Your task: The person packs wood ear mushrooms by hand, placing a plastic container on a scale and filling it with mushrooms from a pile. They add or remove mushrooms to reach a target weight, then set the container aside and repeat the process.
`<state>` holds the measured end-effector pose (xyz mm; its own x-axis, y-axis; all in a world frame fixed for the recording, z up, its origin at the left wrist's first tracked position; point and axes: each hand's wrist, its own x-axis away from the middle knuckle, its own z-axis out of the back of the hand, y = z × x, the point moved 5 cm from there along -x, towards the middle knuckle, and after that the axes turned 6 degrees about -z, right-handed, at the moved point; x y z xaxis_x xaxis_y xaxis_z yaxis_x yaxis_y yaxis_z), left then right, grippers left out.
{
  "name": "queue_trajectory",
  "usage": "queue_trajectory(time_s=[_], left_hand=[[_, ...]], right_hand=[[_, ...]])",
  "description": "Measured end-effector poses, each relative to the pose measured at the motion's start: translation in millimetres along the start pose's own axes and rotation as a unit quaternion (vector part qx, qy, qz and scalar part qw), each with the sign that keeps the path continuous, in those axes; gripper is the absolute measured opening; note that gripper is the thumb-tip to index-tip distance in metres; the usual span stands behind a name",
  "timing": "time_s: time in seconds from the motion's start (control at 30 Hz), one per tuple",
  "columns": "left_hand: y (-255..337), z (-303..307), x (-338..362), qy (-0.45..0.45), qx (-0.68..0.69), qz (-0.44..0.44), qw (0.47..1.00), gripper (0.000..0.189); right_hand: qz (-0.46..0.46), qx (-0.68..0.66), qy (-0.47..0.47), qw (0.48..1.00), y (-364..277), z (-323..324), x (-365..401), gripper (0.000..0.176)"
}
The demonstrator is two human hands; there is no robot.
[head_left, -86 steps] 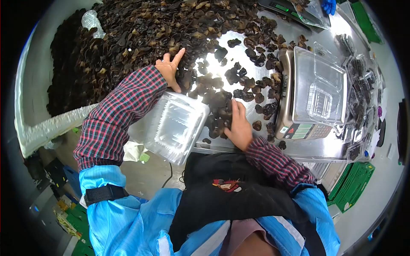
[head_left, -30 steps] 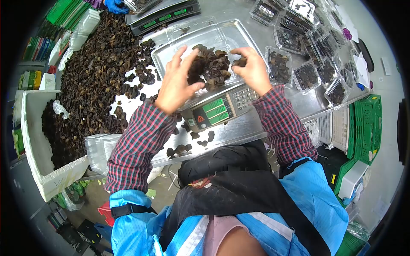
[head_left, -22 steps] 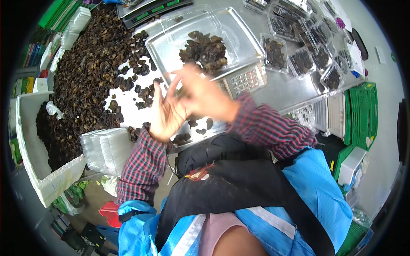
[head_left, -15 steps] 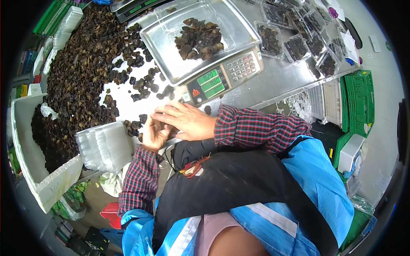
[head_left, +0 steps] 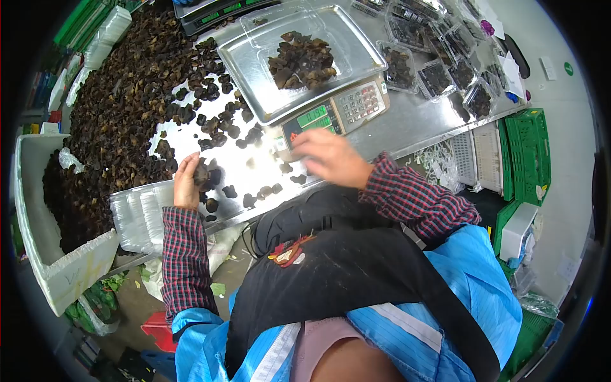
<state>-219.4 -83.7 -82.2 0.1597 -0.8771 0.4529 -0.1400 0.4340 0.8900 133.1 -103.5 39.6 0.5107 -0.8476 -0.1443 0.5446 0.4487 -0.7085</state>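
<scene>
My left hand [head_left: 186, 183] is closed on dark wood ear mushrooms [head_left: 203, 173], thumb and fingers pinching them near the table's front edge. To its right, my right hand [head_left: 337, 159] hovers by the scale's lower corner, blurred by motion. Its fingers and thumb look apart, with nothing visible between them. A digital scale [head_left: 355, 105] carries a metal tray [head_left: 254, 95]. On that tray lies an open clear plastic box [head_left: 344, 60] with a heap of wood ear mushrooms [head_left: 302, 60] in it. Loose mushroom pieces [head_left: 264, 191] are scattered between my hands.
A large mushroom pile [head_left: 121, 108] covers the left of the table, spilling into a white foam box [head_left: 70, 274]. Stacked clear containers [head_left: 137, 219] stand beside my left hand. Filled boxes [head_left: 436, 79] sit at the back right. Green crates [head_left: 528, 153] stand right of the table.
My hands, together before, have moved apart. The left went up and left and now grips mushrooms; the right moved right toward the scale. Loose pieces now show where my hands were; the scale's reading changed.
</scene>
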Motion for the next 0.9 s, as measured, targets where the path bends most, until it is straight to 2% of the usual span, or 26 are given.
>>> queue_trajectory(time_s=[0.03, 0.07, 0.1, 0.17, 0.23, 0.33, 0.47, 0.53, 0.6, 0.63, 0.7, 0.73, 0.77, 0.8, 0.83, 0.9], left_hand=[[2.8, -1.1, -2.7, 0.001, -0.079, -0.048, 0.996, 0.037], [14.3, 2.5, -1.0, 0.072, -0.362, -0.158, 0.916, 0.045], [18.7, -1.7, 2.0, 0.074, -0.360, -0.158, 0.917, 0.045], [36.3, -22.4, 5.8, 0.032, -0.420, -0.245, 0.873, 0.049], [44.1, -49.7, 7.0, -0.028, -0.318, -0.222, 0.921, 0.037], [60.0, -92.0, 12.8, -0.069, -0.317, -0.302, 0.897, 0.035], [81.2, -134.8, 16.3, -0.075, -0.302, -0.315, 0.897, 0.032], [94.1, -150.8, 20.5, -0.072, -0.301, -0.325, 0.894, 0.031], [91.8, -158.3, 19.6, -0.068, -0.300, -0.313, 0.899, 0.030], [88.9, -160.8, 17.1, -0.071, -0.289, -0.303, 0.905, 0.029], [87.7, -166.2, 14.8, -0.073, -0.282, -0.293, 0.911, 0.029], [88.1, -167.8, 14.6, -0.075, -0.277, -0.287, 0.914, 0.028], [87.9, -168.4, 14.4, -0.077, -0.273, -0.280, 0.917, 0.028], [89.9, -168.5, 14.9, -0.073, -0.275, -0.281, 0.917, 0.027], [90.2, -167.1, 14.3, -0.073, -0.276, -0.277, 0.918, 0.027], [90.0, -162.2, 12.4, -0.074, -0.238, -0.253, 0.935, 0.028]], right_hand=[[0.003, 0.037, 0.052, 0.998, 8.1, 14.1, -1.8, 0.024], [0.006, 0.074, 0.103, 0.992, 15.8, 27.0, -3.6, 0.023], [0.008, 0.075, 0.101, 0.992, 23.2, 35.2, -5.2, 0.023], [-0.046, 0.192, 0.180, 0.964, 41.2, 58.7, -14.8, 0.022], [-0.047, 0.217, 0.189, 0.956, 55.2, 62.2, -31.7, 0.023], [-0.024, 0.167, 0.174, 0.970, 62.9, 47.6, -62.9, 0.027], [-0.016, 0.141, 0.089, 0.986, 47.4, 56.6, -96.8, 0.024], [-0.151, -0.063, 0.111, 0.980, 69.8, 81.4, -111.6, 0.020], [-0.059, 0.077, 0.227, 0.969, 88.9, 108.4, -137.6, 0.023], [-0.046, 0.136, 0.242, 0.959, 99.8, 111.8, -153.8, 0.025], [-0.136, 0.241, 0.219, 0.936, 130.2, 99.1, -184.2, 0.027], [-0.136, 0.237, 0.219, 0.937, 133.3, 101.4, -195.7, 0.027], [-0.211, 0.173, 0.097, 0.957, 147.0, 93.6, -207.2, 0.026], [-0.280, 0.105, -0.029, 0.954, 158.3, 82.4, -211.3, 0.026], [-0.282, 0.103, -0.032, 0.954, 162.4, 82.4, -214.2, 0.026], [-0.209, -0.042, 0.010, 0.977, 154.3, 88.2, -216.4, 0.025]])
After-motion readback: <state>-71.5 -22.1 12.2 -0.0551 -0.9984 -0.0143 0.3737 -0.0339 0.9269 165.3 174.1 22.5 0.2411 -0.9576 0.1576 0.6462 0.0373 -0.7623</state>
